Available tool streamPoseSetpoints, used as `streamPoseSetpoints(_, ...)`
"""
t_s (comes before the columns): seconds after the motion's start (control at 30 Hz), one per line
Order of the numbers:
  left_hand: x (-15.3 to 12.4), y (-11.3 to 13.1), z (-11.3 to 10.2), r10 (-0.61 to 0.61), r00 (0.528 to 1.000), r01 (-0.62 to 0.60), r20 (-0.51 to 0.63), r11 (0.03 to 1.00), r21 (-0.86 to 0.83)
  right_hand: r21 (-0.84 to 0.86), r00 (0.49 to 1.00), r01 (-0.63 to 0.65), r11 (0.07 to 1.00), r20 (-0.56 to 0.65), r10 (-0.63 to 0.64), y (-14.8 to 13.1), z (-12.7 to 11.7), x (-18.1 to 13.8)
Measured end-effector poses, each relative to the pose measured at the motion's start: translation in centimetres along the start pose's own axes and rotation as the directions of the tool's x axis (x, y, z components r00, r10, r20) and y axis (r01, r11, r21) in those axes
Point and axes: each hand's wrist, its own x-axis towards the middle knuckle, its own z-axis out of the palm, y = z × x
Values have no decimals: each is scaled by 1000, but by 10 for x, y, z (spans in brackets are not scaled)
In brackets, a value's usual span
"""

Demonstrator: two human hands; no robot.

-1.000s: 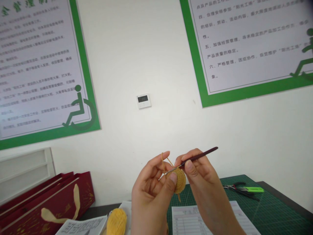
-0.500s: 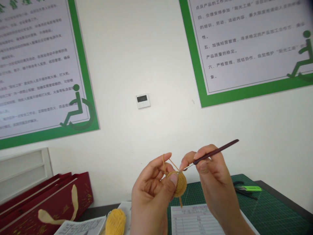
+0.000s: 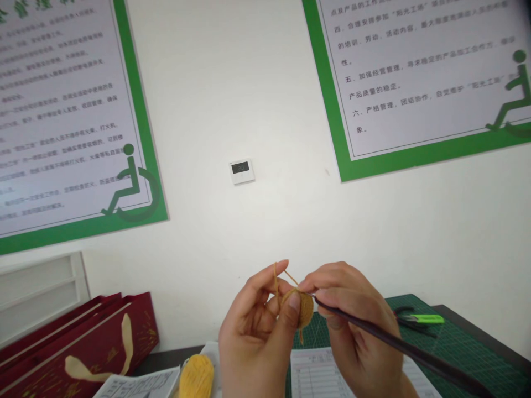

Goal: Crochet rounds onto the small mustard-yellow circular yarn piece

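My left hand (image 3: 259, 326) pinches a small round piece of mustard-yellow crochet (image 3: 306, 310) between thumb and fingers. A strand of the same yarn loops over its raised index finger and runs down to the top edge of the piece. In my right hand (image 3: 357, 315) is a crochet hook (image 3: 385, 335) with a dark handle, which slants down to the lower right. The hook's metal tip meets the upper edge of the piece, partly hidden by my fingers. A short yarn tail hangs below the crochet.
A yellow yarn ball (image 3: 196, 376) lies beside papers (image 3: 139, 382). Dark red gift bags (image 3: 124, 331) stand at left. On the green cutting mat (image 3: 452, 345) are a printed sheet (image 3: 309, 376) and a black tool with a bright green item (image 3: 427, 319). A white wall with posters rises behind.
My right hand has turned, so the hook's handle has swung from pointing up right to pointing down right. The crochet piece has tilted and shifted slightly left with my left hand.
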Motion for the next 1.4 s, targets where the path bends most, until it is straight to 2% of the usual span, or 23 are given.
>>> streamPoseSetpoints(0.1, 0, 1, 3, -11, 999, 9, -36, 999, -45, 45, 994, -104, 994, -38, 106, 4, 7, -6)
streamPoseSetpoints(0.17, 1, 1, 5, -63, 995, 53, -78, 991, -123, 159, 958, -247, 956, -109, 266, 7, 11, -11)
streamPoseSetpoints(0.23, 3, 1, 7, -128, 988, 108, -90, 973, -202, 264, 922, -330, 906, -118, 370, 9, 13, -15)
streamPoseSetpoints(0.3, 4, 2, 8, -172, 983, 152, -62, 957, -246, 235, 934, -308, 922, -110, 340, 10, 13, -17)
streamPoseSetpoints(0.37, 2, 3, 10, -166, 985, 149, -54, 962, -229, 27, 978, -165, 986, -127, 167, 9, 11, -18)
streamPoseSetpoints(0.43, -1, 3, 14, -70, 992, 57, -101, 991, -123, -217, 992, -10, 976, -125, -18, 6, 10, -18)
streamPoseSetpoints(0.47, -2, 2, 16, 8, 991, -14, -132, 999, -41, -284, 991, 23, 959, -121, -60, 4, 10, -18)
streamPoseSetpoints(0.53, -6, 1, 20, 153, 975, -134, -158, 983, 127, -278, 991, -13, 961, -130, -24, 0, 11, -18)
streamPoseSetpoints(0.6, -7, 1, 22, 207, 968, -174, -140, 961, 216, -155, 979, -128, 980, -181, 99, -4, 11, -18)
streamPoseSetpoints(0.67, -7, 2, 21, 165, 980, -142, -108, 971, 192, -18, 926, -281, 960, -270, 266, -6, 10, -16)
streamPoseSetpoints(0.73, -5, 5, 17, 79, 994, -72, -74, 993, 89, 177, 815, -459, 871, -308, 492, -7, 8, -11)
streamPoseSetpoints(0.8, -3, 8, 12, -20, 999, 19, -27, 999, -32, 446, 670, -596, 668, -182, 720, -6, 7, -4)
streamPoseSetpoints(0.87, 0, 10, 7, -85, 996, 87, 22, 990, -109, 647, 533, -659, 383, 43, 845, -4, 7, 1)
streamPoseSetpoints(0.93, 2, 9, 4, -98, 993, 107, 68, 985, -135, 733, 479, -657, 178, 223, 849, -2, 10, 4)
streamPoseSetpoints(1.0, 2, 7, 6, -78, 994, 88, 75, 988, -130, 756, 520, -636, 154, 273, 810, -1, 13, 2)
streamPoseSetpoints(1.03, 1, 6, 8, -64, 996, 71, 58, 989, -126, 749, 565, -627, 214, 248, 787, 0, 13, 0)
streamPoseSetpoints(1.07, 0, 6, 10, -55, 998, 59, 35, 991, -122, 722, 624, -613, 321, 192, 758, 2, 13, -2)
streamPoseSetpoints(1.13, -3, 5, 15, -46, 999, 43, -24, 992, -122, 555, 775, -538, 635, 28, 632, 5, 11, -6)
streamPoseSetpoints(1.2, -3, 4, 17, -70, 996, 61, -57, 987, -147, 226, 917, -361, 905, -90, 389, 8, 6, -10)
streamPoseSetpoints(1.23, -3, 4, 16, -110, 993, 99, -51, 979, -179, 75, 961, -252, 965, -99, 259, 9, 4, -12)
streamPoseSetpoints(1.3, 0, 4, 13, -242, 970, 240, 27, 929, -283, -72, 991, -69, 995, -120, 60, 10, 3, -14)
streamPoseSetpoints(1.33, 1, 4, 11, -314, 945, 325, 88, 881, -343, -63, 989, -41, 997, -147, 32, 9, 5, -15)
streamPoseSetpoints(1.4, 5, 4, 8, -407, 892, 452, 197, 776, -439, 67, 968, -106, 992, -223, 119, 6, 10, -15)
